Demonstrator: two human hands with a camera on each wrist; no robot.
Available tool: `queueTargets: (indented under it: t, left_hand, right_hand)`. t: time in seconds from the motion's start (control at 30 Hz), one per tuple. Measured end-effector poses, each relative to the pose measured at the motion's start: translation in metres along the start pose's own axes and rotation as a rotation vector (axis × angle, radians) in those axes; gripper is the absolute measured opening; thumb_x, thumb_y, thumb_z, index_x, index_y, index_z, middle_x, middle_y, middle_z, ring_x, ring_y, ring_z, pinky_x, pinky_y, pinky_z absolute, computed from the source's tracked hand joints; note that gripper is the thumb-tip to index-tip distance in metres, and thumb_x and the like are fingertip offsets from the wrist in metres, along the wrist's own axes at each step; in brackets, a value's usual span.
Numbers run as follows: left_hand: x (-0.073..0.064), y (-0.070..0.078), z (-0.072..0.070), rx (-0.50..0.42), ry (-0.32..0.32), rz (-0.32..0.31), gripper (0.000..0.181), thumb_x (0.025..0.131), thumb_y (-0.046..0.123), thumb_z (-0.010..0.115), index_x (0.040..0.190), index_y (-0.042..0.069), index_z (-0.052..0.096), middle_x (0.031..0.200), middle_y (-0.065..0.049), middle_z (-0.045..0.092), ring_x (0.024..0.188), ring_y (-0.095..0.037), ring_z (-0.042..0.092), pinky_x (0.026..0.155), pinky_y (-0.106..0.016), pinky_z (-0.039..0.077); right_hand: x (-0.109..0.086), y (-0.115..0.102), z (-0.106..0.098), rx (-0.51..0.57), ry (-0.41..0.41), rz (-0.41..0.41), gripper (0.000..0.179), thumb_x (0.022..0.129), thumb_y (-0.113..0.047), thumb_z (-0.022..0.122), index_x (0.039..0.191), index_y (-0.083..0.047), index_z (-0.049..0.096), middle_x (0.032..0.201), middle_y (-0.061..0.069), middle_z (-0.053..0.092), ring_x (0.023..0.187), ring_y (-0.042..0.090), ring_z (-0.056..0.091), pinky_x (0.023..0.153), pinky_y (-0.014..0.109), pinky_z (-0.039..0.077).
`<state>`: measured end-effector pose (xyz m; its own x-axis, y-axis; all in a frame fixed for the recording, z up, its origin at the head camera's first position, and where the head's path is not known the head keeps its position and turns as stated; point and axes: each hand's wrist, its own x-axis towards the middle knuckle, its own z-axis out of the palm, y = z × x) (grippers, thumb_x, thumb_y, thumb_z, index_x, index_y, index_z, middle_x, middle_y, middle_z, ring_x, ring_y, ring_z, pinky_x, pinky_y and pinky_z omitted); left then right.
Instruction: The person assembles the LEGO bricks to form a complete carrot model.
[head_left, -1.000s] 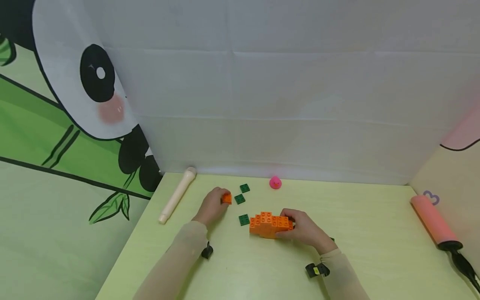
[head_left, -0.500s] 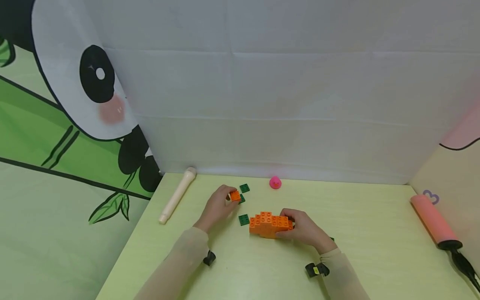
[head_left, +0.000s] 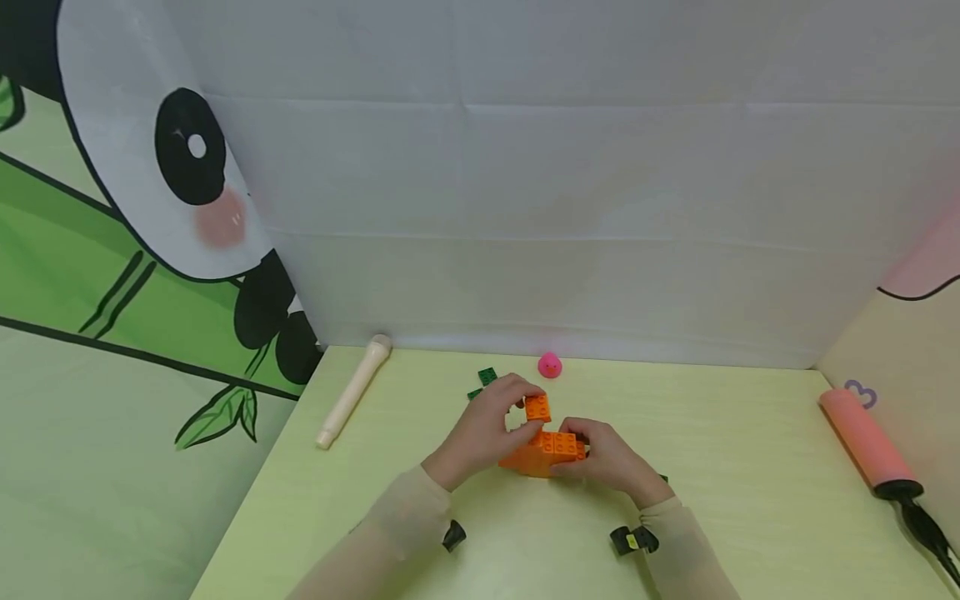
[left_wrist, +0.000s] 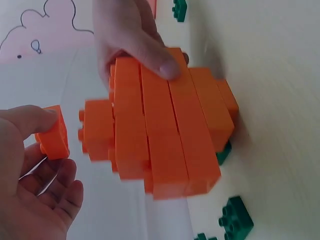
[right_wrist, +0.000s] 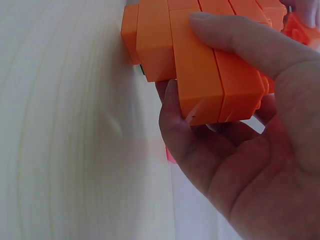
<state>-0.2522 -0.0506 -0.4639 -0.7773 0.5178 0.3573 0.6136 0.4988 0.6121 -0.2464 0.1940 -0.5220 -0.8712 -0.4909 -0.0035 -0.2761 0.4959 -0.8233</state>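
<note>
While hands (head_left: 483,435) hold a stepped block (left_wrist: 162,137) and studded brick (left_wrist: 60,136), both seem plastic.

The left grip (head_left: 480,433) and right grip (head_left: 611,458) are bare hands. The left sleeve (head_left: 386,529) and right sleeve (head_left: 686,546) are long and pale beige. A small black left block (head_left: 453,535) and black right block (head_left: 634,540), perhaps cameras, sit at the wrists, the latter with a yellowish patch.
</note>
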Motion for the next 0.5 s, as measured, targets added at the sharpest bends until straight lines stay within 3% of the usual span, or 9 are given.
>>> queueTargets:
  t: [0.1,0.27,0.37,0.5]
  left_hand:
    - [0.001,0.008,0.008,0.008,-0.047,0.032,0.028,0.097,0.019,0.075,0.124,0.014,0.069,0.113,0.008,0.061,0.104,-0.012,0.055,0.090,-0.030,0.054]
    - [0.001,0.012,0.019,0.078,-0.109,0.058,0.024,0.096,0.020,0.076,0.119,0.015,0.072,0.111,0.008,0.064,0.105,-0.011,0.054,0.092,-0.024,0.049]
    - [0.001,0.012,0.023,0.129,-0.117,0.070,0.023,0.094,0.021,0.077,0.116,0.016,0.073,0.110,0.008,0.066,0.103,-0.011,0.053,0.092,-0.025,0.047]
    - [-0.001,0.010,0.025,0.159,-0.122,0.068,0.024,0.094,0.021,0.077,0.117,0.015,0.073,0.111,0.007,0.066,0.102,-0.011,0.054,0.093,-0.026,0.047]
  right_hand:
    - [0.000,0.000,0.000,0.009,0.003,-0.007,0.032,0.085,-0.025,0.089,0.108,-0.017,0.068,0.100,-0.005,0.066,0.094,0.021,0.060,0.083,0.034,0.053]
    - [0.000,0.001,0.001,0.022,0.010,-0.010,0.050,0.085,-0.026,0.089,0.129,-0.014,0.070,0.122,-0.003,0.069,0.110,0.021,0.062,0.100,0.046,0.051]
    - [-0.001,0.002,0.001,0.027,0.011,-0.013,0.053,0.084,-0.026,0.090,0.131,-0.014,0.069,0.126,-0.002,0.069,0.114,0.022,0.062,0.103,0.050,0.049]
    - [0.000,0.001,0.001,0.018,0.008,-0.020,0.048,0.084,-0.028,0.090,0.126,-0.017,0.070,0.121,-0.005,0.069,0.110,0.020,0.062,0.100,0.046,0.050]
